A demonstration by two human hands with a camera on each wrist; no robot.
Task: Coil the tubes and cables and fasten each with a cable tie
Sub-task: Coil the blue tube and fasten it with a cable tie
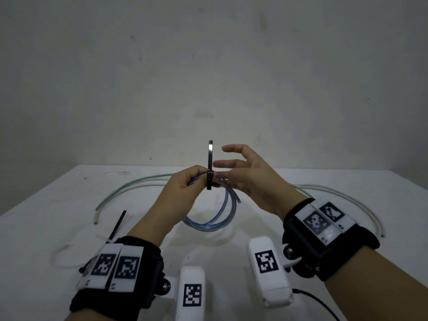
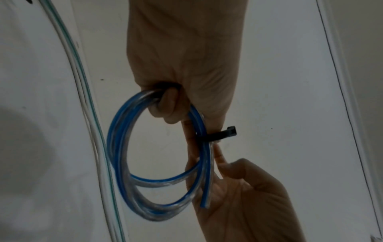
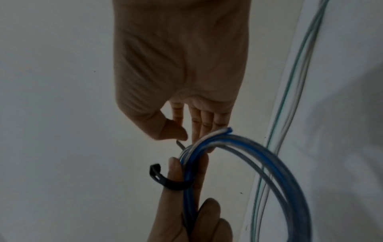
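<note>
My left hand [image 1: 192,179] grips the top of a coil of clear, blue-striped tube [image 1: 208,224] and holds it above the white table [image 1: 58,216]. A black cable tie [image 1: 210,158] crosses the coil at that grip, its long tail standing upright. In the right wrist view the tie's loop [image 3: 172,184] passes round the tube [image 3: 269,163] and one left finger. My right hand [image 1: 231,163] is just right of the tie with its fingers straight. Its fingertips [image 3: 205,129] touch the tube beside the tie. In the left wrist view the tie's head [image 2: 231,131] sticks out to the right of the coil [image 2: 118,147].
A green-striped tube [image 1: 129,184] and a white tube [image 1: 361,202] lie in wide arcs across the far half of the table. A spare black tie [image 1: 119,224] and a thin clear loop [image 1: 60,258] lie at the near left. A plain wall stands behind the table.
</note>
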